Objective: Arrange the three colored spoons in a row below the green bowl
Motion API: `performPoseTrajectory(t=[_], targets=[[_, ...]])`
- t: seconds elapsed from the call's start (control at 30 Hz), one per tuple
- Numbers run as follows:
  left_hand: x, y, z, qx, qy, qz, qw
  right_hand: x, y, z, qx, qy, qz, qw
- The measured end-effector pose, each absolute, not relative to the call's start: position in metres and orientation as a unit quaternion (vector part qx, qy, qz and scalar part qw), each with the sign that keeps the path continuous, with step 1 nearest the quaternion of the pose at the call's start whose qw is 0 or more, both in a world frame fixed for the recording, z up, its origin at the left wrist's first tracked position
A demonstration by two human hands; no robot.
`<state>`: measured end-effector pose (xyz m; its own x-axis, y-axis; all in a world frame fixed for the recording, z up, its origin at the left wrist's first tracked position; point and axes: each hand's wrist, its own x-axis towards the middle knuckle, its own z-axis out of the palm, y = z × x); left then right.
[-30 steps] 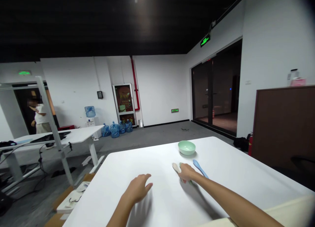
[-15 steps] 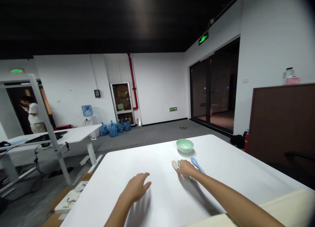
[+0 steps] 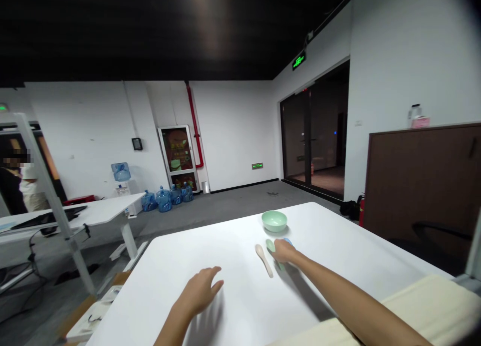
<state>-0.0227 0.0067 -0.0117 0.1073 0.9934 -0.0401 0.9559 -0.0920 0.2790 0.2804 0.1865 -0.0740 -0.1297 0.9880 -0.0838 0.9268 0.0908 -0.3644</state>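
My right hand (image 3: 284, 251) is low over the table among three spoons, its fingers pointing down and largely hidden behind its back. Under its fingertips lies a light green spoon (image 3: 270, 245), the handle showing below the hand. A blue spoon (image 3: 287, 240) peeks out at the hand's far side, mostly covered. Left of these rests a beige spoon (image 3: 264, 261), untouched. Beyond the spoons stands a pale green bowl (image 3: 274, 222). My left hand (image 3: 203, 288) hovers over the white table at left, thumb and fingers apart, holding nothing.
The white table (image 3: 169, 256) has a cream cloth (image 3: 424, 306) along its near right edge. Left of it are boxes (image 3: 88, 323) and another white desk (image 3: 116, 206). A brown cabinet (image 3: 421, 181) stands at right. Far left, a person (image 3: 32, 186) stands behind a post.
The view has swung slightly to the right. My right hand has shifted right across the spoons, uncovering the beige spoon and covering most of the blue one. My left hand stays open.
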Motion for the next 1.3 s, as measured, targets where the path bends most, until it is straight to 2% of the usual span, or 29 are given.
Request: performPoseTrajectory(t=[0.23, 0.53, 0.77, 1.03, 1.3], targets=[[-0.023, 0.009, -0.012, 0.736, 0.663, 0.075, 0.115, 0.344, 0.199, -0.039, -0.700, -0.703, 0.100, 0.073], [-0.024, 0.010, -0.013, 0.726, 0.675, 0.071, 0.114, 0.420, 0.208, -0.070, -0.749, -0.657, 0.070, 0.054], [-0.023, 0.009, -0.011, 0.725, 0.675, 0.069, 0.115, 0.433, 0.210, -0.087, -0.759, -0.644, 0.080, 0.060], [-0.025, 0.011, -0.014, 0.728, 0.672, 0.068, 0.116, 0.436, 0.214, -0.098, -0.756, -0.650, 0.072, 0.026], [-0.025, 0.011, -0.013, 0.729, 0.671, 0.063, 0.117, 0.420, 0.205, -0.065, -0.760, -0.645, 0.052, 0.061]])
